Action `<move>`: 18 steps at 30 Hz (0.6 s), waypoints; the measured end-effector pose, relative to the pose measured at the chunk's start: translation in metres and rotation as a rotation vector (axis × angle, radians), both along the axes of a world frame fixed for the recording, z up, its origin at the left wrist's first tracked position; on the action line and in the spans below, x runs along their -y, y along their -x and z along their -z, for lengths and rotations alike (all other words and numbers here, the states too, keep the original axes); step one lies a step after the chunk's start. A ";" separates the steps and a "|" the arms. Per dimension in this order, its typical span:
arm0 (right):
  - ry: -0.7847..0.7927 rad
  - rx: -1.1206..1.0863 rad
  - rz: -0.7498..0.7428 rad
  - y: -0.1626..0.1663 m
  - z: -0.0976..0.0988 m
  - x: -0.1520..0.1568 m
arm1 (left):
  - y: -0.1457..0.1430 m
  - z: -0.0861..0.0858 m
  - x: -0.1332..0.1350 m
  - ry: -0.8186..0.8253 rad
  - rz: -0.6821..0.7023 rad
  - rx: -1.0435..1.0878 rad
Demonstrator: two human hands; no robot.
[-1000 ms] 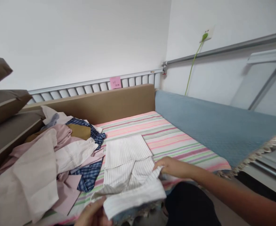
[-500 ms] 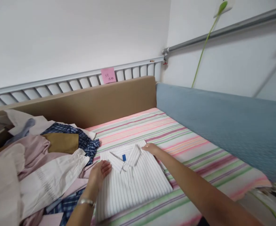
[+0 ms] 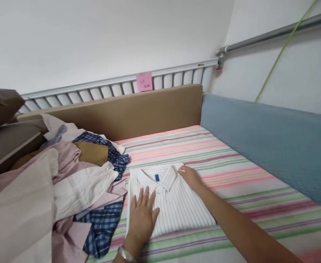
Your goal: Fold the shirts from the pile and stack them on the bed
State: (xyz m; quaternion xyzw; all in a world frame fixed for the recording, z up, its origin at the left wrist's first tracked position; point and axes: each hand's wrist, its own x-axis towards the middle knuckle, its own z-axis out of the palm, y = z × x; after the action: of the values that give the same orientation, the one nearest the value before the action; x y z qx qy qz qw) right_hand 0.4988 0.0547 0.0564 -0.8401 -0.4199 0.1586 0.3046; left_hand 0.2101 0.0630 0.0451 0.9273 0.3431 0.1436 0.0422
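My left hand (image 3: pixel 143 215) lies flat, fingers spread, on the front of a folded white cloth shirt with thin dark stripes (image 3: pixel 182 204). My right hand (image 3: pixel 191 177) has bent fingers at the shirt's right shoulder; I can't tell whether they grip it. The shirt lies on the multicoloured striped fabric surface (image 3: pixel 259 190), well apart from its far right corner, just beside a rumpled heap of pink, white and blue-checked clothes (image 3: pixel 84 186).
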 end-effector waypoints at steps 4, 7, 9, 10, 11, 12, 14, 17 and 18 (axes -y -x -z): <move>-0.062 0.021 -0.016 -0.004 -0.015 0.006 | 0.002 0.007 -0.004 -0.078 0.001 -0.027; -0.150 0.089 -0.011 0.006 -0.031 0.034 | 0.002 0.011 -0.007 -0.088 -0.003 -0.023; -0.196 0.197 -0.069 0.024 -0.034 0.059 | 0.001 0.014 -0.009 -0.087 0.003 -0.014; -0.200 0.259 -0.122 0.034 -0.031 0.071 | 0.001 0.015 -0.010 -0.086 0.006 -0.010; -0.180 0.311 -0.179 0.044 -0.027 0.081 | 0.001 0.016 -0.011 -0.084 0.008 -0.006; -0.138 0.346 -0.226 0.053 -0.020 0.090 | 0.001 0.016 -0.011 -0.081 0.009 -0.006; -0.025 0.354 -0.271 0.065 -0.004 0.101 | 0.000 0.016 -0.011 -0.074 0.006 -0.012; 0.065 0.337 -0.267 0.069 0.014 0.104 | -0.002 0.014 -0.010 -0.046 -0.004 -0.013; 0.067 0.338 -0.266 0.068 0.016 0.103 | -0.002 0.014 -0.010 -0.028 -0.006 0.000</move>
State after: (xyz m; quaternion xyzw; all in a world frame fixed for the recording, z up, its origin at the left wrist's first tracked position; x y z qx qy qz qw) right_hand 0.4307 -0.0482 0.0401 -0.8015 -0.5667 0.0682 0.1780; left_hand 0.2125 0.0732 0.0307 0.9268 0.3436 0.1485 0.0287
